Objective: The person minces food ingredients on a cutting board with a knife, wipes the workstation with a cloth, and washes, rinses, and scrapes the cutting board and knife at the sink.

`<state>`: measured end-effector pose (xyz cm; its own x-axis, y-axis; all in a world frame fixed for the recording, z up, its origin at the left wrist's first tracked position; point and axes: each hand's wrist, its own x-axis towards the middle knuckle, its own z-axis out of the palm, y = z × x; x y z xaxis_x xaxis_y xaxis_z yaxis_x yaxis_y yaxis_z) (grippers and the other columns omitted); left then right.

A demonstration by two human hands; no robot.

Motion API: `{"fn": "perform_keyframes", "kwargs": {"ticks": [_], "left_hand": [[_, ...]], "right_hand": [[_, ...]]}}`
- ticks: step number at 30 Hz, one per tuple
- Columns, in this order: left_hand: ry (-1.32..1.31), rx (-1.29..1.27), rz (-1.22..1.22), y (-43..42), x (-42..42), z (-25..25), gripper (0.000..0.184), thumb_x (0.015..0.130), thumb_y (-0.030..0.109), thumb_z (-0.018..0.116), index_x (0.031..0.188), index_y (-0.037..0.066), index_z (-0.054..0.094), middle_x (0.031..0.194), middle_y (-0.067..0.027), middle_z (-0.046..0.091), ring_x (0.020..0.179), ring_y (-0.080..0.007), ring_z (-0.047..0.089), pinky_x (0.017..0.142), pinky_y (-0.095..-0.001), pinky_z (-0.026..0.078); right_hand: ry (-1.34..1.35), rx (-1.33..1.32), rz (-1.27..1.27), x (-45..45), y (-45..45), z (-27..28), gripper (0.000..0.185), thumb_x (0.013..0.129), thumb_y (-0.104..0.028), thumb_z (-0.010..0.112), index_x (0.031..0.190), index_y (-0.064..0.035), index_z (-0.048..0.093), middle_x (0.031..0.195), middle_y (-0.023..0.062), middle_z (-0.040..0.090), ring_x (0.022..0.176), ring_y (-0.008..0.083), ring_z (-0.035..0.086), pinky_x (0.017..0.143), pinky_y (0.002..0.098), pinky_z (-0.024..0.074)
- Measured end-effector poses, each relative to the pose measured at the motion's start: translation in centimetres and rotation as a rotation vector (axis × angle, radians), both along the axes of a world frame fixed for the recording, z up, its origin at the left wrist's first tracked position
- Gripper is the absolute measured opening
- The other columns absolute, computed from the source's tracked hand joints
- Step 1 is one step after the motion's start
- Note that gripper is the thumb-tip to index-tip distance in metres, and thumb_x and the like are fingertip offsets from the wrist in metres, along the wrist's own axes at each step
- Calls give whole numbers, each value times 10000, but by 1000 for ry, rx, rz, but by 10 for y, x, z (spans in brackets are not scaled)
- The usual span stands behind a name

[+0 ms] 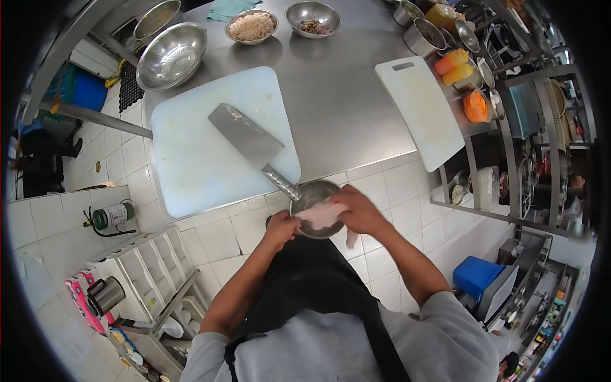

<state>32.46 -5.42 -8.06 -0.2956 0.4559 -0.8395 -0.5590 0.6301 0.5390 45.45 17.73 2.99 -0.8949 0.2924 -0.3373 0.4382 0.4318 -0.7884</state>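
Note:
My left hand is closed on the near left rim of a small round metal bowl, held in front of my apron just off the table edge. My right hand grips a limp, pale pink cloth-like piece that lies across the bowl's mouth; a loose end hangs below that hand. What the piece is made of is not clear. Beyond the bowl, a wide cleaver lies on a white cutting board, its handle sticking out past the board toward the bowl.
Along the far side of the steel table stand a colander, a bowl of pale chopped food and a bowl of darker bits. A second cutting board lies at right, beside sauce bottles and pots.

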Motion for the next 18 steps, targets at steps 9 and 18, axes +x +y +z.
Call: {"fn": "perform_keyframes", "kwargs": {"ticks": [9, 18], "left_hand": [[-43, -32, 24, -120, 2, 8, 151, 849, 182, 747, 922, 82, 659, 812, -11, 669, 715, -112, 643, 576, -288, 491], [93, -8, 134, -126, 10, 10, 190, 844, 191, 749, 850, 42, 631, 724, -36, 640, 589, -119, 596, 479, -280, 461]], "right_hand": [[404, 532, -398, -67, 209, -17, 427, 839, -121, 713, 1261, -53, 700, 1145, 216, 720, 1112, 402, 690, 986, 443, 550], [-219, 428, -76, -45, 59, -27, 452, 772, -151, 742, 1222, -111, 727, 1231, 189, 654, 1154, 422, 637, 991, 477, 525]]}}
